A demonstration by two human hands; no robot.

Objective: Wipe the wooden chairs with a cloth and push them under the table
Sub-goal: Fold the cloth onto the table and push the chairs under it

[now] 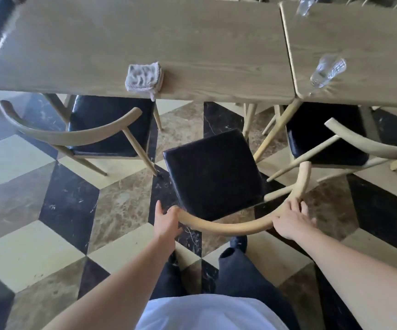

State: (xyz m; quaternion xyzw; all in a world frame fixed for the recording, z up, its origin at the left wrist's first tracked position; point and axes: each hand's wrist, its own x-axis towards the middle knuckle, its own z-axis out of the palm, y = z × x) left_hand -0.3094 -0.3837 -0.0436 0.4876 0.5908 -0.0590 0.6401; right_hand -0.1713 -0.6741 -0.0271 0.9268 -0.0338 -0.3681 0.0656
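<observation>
A wooden chair with a black seat (213, 172) stands pulled out from the long wooden table (145, 44), turned slightly. Its curved backrest rail (230, 226) runs between my hands. My left hand (167, 221) grips the rail's left end. My right hand (292, 220) lies on the rail's right side with fingers over it. A folded grey cloth (144, 76) rests on the table's near edge, a corner hanging over.
Two more black-seated chairs sit partly under the tables, one left (107, 129) and one right (330, 141). A second table (359, 44) adjoins on the right with two clear glasses (327, 70). The floor is chequered marble. My legs stand just behind the chair.
</observation>
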